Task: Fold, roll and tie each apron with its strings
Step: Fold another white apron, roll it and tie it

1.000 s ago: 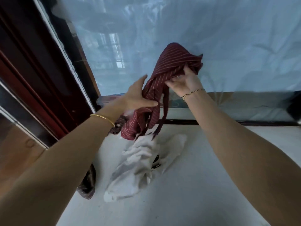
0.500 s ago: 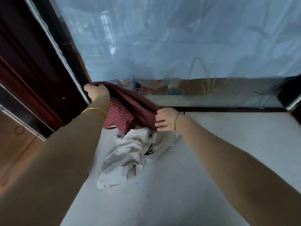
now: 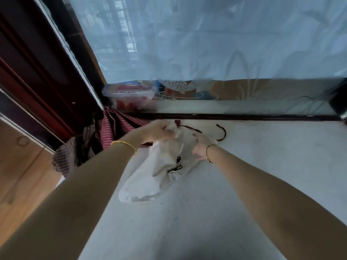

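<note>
red apron set aside, hands go to the white one

the red striped apron (image 3: 116, 128), held up in both hands a second ago, now lies bunched at the far left edge of the table (image 3: 244, 175). the left hand (image 3: 157, 131) has moved to pinch the white apron (image 3: 165, 166) at its top, and the right hand (image 3: 200, 147) now touches its right side.
</note>
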The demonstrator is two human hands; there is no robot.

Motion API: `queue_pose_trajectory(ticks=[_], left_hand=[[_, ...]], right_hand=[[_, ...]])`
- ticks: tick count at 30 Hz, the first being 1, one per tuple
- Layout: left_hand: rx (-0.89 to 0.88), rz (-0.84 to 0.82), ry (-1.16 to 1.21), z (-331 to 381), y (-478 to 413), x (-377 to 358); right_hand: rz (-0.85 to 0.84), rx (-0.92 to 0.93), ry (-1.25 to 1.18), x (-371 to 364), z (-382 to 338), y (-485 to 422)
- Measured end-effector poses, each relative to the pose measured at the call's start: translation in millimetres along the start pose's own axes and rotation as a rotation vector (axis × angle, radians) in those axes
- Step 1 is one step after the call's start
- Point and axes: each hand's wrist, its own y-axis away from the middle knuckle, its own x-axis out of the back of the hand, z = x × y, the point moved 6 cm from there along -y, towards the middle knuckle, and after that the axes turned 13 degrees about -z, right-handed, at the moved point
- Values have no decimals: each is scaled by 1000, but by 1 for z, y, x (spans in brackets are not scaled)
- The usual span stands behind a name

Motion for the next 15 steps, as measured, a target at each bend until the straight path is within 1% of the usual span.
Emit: queue_pose_trajectory(ticks=[2,3,5,7,10,11,13,14,15], left_hand=[[-179,0,272,31,9,15],[-250,-5,394,46,11,22],[-370,-36,664,75,16,34],[-488,-48,840,105,19,42],[-649,1,914,150,24,52],[-700,27,939,164,25,57],[-796,31,975,191,27,68],[-834,44,968,204,27,72],[-853,96,952,214,24,77]], right_hand=[[4,141,185,2,-9,6],[-26,196,230,3,-12,11],[-105,215,229,6,-13,21],[-160,205,222,14,-4,27],[-214,150,150,33,18,38],[-210,118,177,40,25,45],[-145,49,308,58,35,66],[-80,38,351,72,40,72],[18,15,353,91,46,83]])
